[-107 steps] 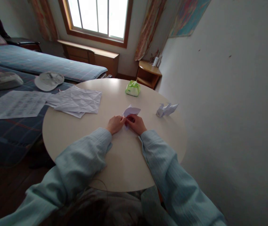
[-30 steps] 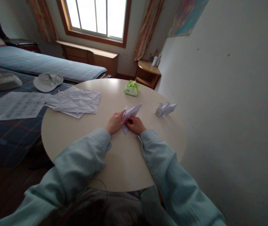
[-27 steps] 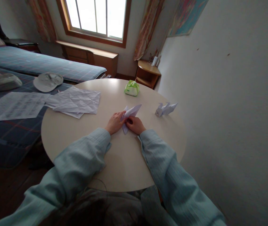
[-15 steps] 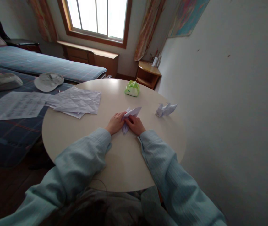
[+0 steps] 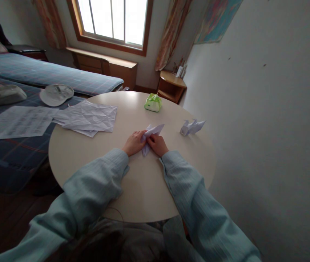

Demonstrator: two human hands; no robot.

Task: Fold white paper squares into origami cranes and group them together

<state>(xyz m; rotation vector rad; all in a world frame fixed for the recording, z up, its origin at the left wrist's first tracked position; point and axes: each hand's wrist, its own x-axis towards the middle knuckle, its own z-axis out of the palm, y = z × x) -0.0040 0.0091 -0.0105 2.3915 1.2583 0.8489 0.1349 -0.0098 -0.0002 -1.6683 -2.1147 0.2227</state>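
Observation:
A folded sheet of white paper (image 5: 157, 130) with pointed flaps lies between my hands on the round table (image 5: 144, 185). My left hand (image 5: 135, 142) grips its left side, fingers bent over the folds. From the right, my right hand (image 5: 157, 144) pinches the middle of the paper, with the fingertips curled in. One flap points up to the right, and a narrow tip sticks out toward me below the hands. Some of the folds are hidden under my fingers. Farther right stand folded paper figures (image 5: 192, 127), apart from my hands.
A green tissue pack (image 5: 153, 103) sits toward the table's far side. Creased paper sheets (image 5: 92, 116) lie at the left edge, beside printed sheets (image 5: 25, 122) and a white cap (image 5: 56, 95) on the bed (image 5: 13, 160). A wall (image 5: 266, 145) runs close along the right.
My right fingers have shifted slightly on the folded paper, and its flap has moved a touch to the right. My left hand stays nearly in place.

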